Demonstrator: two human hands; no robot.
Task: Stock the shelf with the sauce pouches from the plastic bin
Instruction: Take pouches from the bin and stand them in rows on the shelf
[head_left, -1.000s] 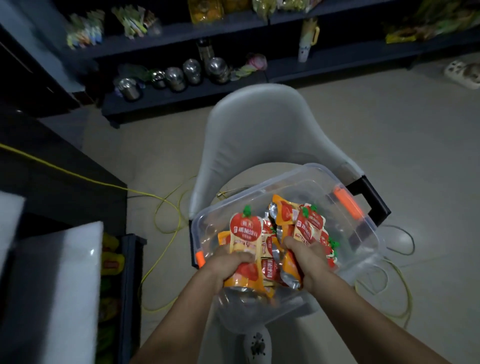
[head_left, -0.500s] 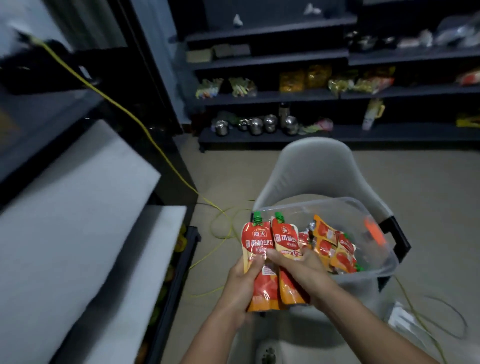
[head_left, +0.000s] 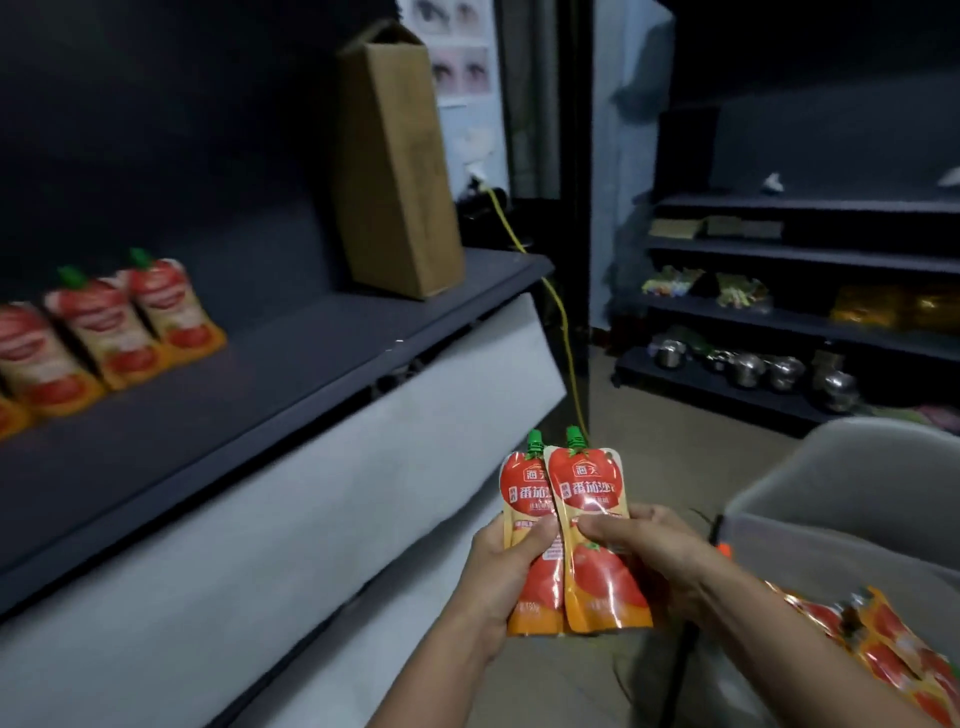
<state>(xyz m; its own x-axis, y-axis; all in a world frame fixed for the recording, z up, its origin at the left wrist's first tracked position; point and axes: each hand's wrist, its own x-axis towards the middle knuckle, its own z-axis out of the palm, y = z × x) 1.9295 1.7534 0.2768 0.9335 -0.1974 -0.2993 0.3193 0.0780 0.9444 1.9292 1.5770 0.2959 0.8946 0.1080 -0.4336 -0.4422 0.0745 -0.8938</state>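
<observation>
Left hand (head_left: 498, 577) and right hand (head_left: 660, 551) gripped two upright sauce pouches (head_left: 587, 483), fingers (head_left: 602, 527) curled across their middles, off the shelf (head_left: 311, 374)'s front edge.

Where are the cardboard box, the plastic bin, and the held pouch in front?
cardboard box (head_left: 400, 171), head view, on its broad front face.
plastic bin (head_left: 810, 551), head view, on its translucent near wall.
front held pouch (head_left: 589, 488), head view, on its red label.

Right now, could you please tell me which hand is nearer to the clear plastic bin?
Right. The right hand grips one sauce pouch just left of the plastic bin; the left hand holds the other pouch farther off, toward the shelf.
</observation>
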